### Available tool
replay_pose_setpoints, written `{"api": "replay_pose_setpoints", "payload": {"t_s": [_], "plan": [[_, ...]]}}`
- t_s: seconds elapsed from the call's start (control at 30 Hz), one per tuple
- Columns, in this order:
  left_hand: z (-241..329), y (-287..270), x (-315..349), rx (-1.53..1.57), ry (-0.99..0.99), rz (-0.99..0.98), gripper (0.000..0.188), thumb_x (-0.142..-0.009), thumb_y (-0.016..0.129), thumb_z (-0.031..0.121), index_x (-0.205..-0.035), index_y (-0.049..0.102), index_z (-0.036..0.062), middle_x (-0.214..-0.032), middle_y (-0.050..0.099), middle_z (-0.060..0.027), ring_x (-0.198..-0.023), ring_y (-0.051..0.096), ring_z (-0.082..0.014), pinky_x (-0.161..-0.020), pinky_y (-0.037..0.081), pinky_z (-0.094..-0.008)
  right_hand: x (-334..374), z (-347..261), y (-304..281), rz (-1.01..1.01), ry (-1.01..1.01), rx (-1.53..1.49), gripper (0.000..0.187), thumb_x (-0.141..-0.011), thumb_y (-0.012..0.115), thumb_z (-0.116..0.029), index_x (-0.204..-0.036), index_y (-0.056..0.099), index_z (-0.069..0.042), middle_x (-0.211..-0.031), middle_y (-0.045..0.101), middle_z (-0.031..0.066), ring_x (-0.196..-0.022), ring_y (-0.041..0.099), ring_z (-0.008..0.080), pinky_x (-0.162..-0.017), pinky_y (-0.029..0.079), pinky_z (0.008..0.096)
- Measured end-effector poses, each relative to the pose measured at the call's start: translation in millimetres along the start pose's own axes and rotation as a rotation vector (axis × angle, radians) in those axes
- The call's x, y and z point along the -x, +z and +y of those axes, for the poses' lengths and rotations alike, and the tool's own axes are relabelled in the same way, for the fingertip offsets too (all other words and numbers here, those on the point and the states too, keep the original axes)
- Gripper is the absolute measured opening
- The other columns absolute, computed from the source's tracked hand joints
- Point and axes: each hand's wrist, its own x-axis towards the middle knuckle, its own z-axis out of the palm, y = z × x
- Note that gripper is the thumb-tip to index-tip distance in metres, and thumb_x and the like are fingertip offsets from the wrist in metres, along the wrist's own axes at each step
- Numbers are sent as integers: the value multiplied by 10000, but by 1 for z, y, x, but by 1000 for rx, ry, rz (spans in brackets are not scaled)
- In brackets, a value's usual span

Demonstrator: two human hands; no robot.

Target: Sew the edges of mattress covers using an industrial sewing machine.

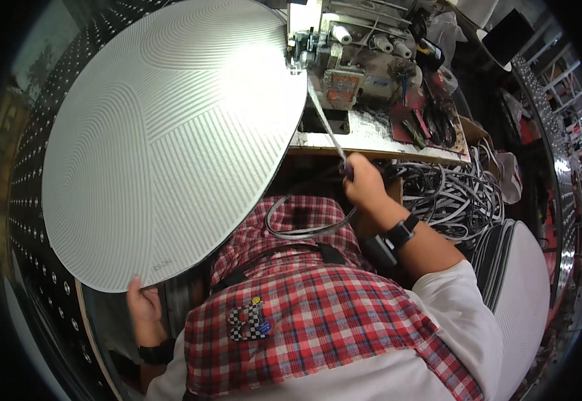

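Red-and-white checked cloth apron (304,321) right up close, and just past it comes the big piece: an oval, pale grey mat (110,167) with curving ribbed lines. It sits ahead and to the left, a black, silver-dotted table (27,200) showing past its left rim. Its long axis slants from the far right down to the near left, and its right rim meets the grey metal sewing machine (378,73).

Now the 2 hands! Left hand (145,306) is the nearer, thumb on the mat's near end; how tightly the fingers grip below, I cannot tell. Right hand (366,180) is well apart from the mat, off to its right, curled around a narrow, pale grey flexible strip (326,122). Look at that line: taut from the fist, over the near edge of the white worktable (371,142), up to the machine where the mat's rim sits.

Beneath that table's near right corner, a tangled grey-and-black heap of strips (451,194); nearer still, a stack of pale oval mats (521,294).
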Motion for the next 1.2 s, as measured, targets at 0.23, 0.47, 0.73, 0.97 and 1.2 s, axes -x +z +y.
{"api": "replay_pose_setpoints", "payload": {"t_s": [0.23,0.47,0.73,0.97,1.2], "plan": [[5,22,-6,105,108,188,467,-791,513,174,-1175,374,-53,-1184,443,-133,-1076,446,-230,-899,361,-349,47,19,31,-297,-126,59,263,-638,631,-203,-810,485,-68,-783,520,132,-712,544,313,-611,451,387],[14,30,-5,142,187,235,454,-778,515,181,-1149,400,-54,-1187,443,-128,-1067,450,-238,-908,344,-349,56,28,47,-602,-242,133,325,-650,642,-284,-821,493,-51,-829,536,149,-791,529,329,-698,439,393],[-26,-18,-5,125,-12,-28,502,-771,485,242,-1187,375,-18,-1187,440,-122,-1070,442,-256,-891,362,-382,82,52,66,-704,-307,301,208,-643,551,-122,-842,546,-63,-747,587,165,-735,568,343,-661,456,428],[-59,-99,-54,-71,-22,308,316,-837,444,297,-845,546,-2,-643,516,-33,-330,275,-112,-311,188,-250,96,52,67,-754,-133,76,295,-687,540,-132,-957,474,-33,-893,557,206,-837,541,372,-712,435,429],[-14,-18,-30,21,18,412,360,-831,446,310,-955,536,-15,-814,569,-76,-493,422,-117,-376,283,-229,88,36,55,-788,-144,77,301,-708,528,-154,-990,470,-64,-858,565,201,-808,551,370,-695,439,430]]}}
